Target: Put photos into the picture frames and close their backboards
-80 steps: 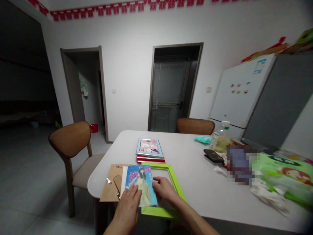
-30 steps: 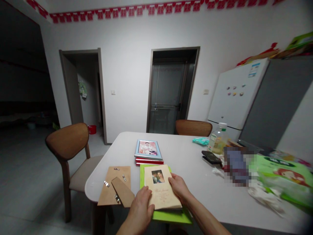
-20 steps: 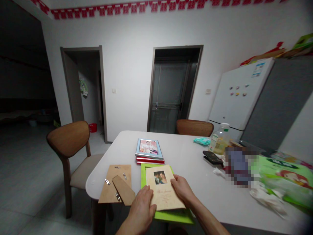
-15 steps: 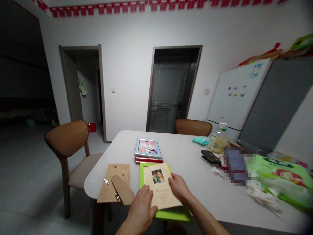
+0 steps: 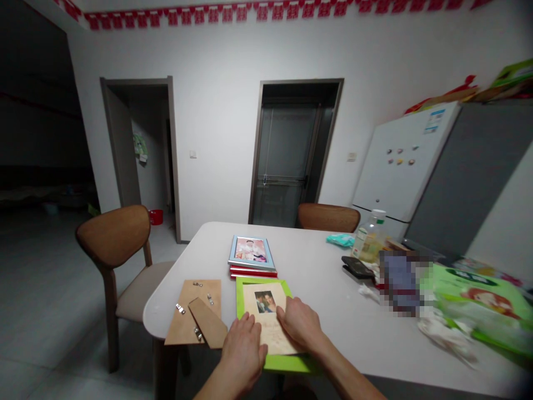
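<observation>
A cream photo sheet (image 5: 250, 294) with a small picture of two people and faint lettering lies within a lime-green picture frame (image 5: 291, 364) at the table's near edge. On its left side rests my left hand (image 5: 244, 347), fingers closed along the edges of sheet and frame, thumb over the sheet. My right hand (image 5: 300, 322) has its fingers curled and pressed onto the sheet's right side. Left of the frame is a brown backing board (image 5: 208, 289) with several metal clips and a tapered stand leg (image 5: 208, 325). The fingertips' undersides are hidden.
Stacked picture frames (image 5: 252, 253), blue-grey over red, stand just behind. To the right are a black wallet-like item (image 5: 357, 268), a bottle (image 5: 368, 239), a teal packet (image 5: 341, 240), crumpled tissues (image 5: 447, 336) and a green tissue pack (image 5: 478, 303). A chair (image 5: 114, 233) stands left.
The photo sheet has shifted slightly left and down, and sits flatter in the green frame. My right hand has moved left, further over the sheet, with its fingers more curled.
</observation>
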The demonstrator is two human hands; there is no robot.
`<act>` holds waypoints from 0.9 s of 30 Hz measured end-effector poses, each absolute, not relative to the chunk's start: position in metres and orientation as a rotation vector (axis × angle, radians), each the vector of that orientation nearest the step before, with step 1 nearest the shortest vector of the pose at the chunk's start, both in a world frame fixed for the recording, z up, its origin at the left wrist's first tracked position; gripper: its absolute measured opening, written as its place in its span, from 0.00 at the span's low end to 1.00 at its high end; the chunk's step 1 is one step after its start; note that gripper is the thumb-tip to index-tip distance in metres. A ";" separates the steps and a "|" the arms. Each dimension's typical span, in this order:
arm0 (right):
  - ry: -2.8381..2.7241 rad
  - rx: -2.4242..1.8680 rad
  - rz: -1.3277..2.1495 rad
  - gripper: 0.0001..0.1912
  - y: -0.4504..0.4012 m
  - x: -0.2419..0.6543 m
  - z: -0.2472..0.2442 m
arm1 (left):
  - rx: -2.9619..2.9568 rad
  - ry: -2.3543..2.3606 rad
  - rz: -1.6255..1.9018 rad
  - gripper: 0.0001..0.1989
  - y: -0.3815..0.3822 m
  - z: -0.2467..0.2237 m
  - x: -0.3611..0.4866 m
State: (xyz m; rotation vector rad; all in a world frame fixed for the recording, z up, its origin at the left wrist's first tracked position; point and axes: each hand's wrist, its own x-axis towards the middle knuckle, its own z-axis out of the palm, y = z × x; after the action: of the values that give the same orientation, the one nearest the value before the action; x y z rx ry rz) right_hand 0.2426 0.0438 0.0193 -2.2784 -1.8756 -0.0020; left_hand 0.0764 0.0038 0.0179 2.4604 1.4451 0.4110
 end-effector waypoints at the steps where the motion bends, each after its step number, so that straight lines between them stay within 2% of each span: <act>1: -1.888 -2.273 -0.026 0.20 0.043 0.242 0.019 | 2.467 1.446 0.419 0.18 0.004 0.017 0.077; 10: -1.912 -2.183 -0.065 0.17 0.037 0.246 0.017 | 2.476 1.395 0.553 0.19 0.002 0.017 0.061; 14: -1.986 -1.881 0.076 0.17 0.036 0.220 0.025 | 2.419 1.615 0.655 0.24 0.001 0.015 0.008; 18: -2.136 -1.563 0.185 0.17 0.032 0.163 0.028 | 2.292 1.913 0.476 0.29 0.007 0.006 -0.045; 23: -2.297 -1.459 0.236 0.18 0.032 0.103 0.019 | 2.276 1.984 0.414 0.26 0.018 -0.002 -0.070; 27: -2.226 -1.409 0.352 0.19 0.035 0.097 0.016 | 2.246 1.931 0.505 0.24 0.022 0.005 -0.069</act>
State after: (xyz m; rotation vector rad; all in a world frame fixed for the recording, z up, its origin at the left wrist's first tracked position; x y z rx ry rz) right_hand 0.0969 0.0346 0.0159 -1.4090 -2.2258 0.3523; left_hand -0.0694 0.0221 0.0051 2.2457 1.9306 0.5048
